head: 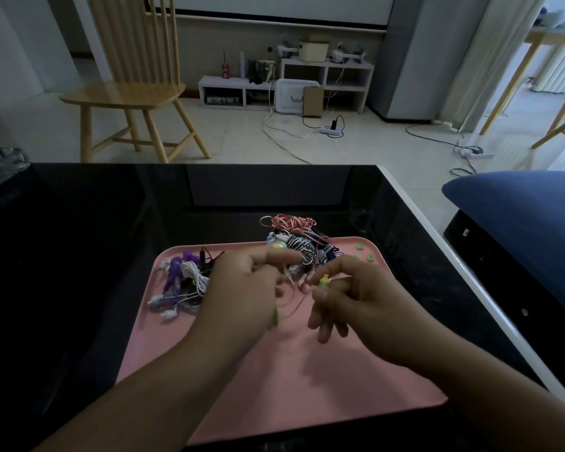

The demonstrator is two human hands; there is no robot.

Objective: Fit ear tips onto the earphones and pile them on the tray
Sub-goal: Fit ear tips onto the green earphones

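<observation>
- Pink tray [307, 386] sits on black tabletop [79, 256], near part of tray bare.
- Both forearms reach in from bottom edge, hands held above tray middle.
- Right hand [349, 301]: thumb and forefinger pinched on small yellow-green ear tip [323, 282]; other fingers loosely curled below.
- Left hand [242, 285]: fingers curled, pinching thin pink earphone cable [294, 305] that loops down between the hands; earbud end blurred, just beside the ear tip, contact unclear.
- Left of hands on tray: heap of purple and white earphones [177, 285].
- Behind hands at tray far edge: tangle of earphones [300, 243], striped, blue, red-white cords, partly hanging past the rim.
- Far right corner of tray: loose green ear tips [361, 246], a few, apart from each other.
- Beyond tabletop: wooden chair [134, 93], low white shelf [284, 83], cables on floor.
- Right: blue cushion [519, 216].
</observation>
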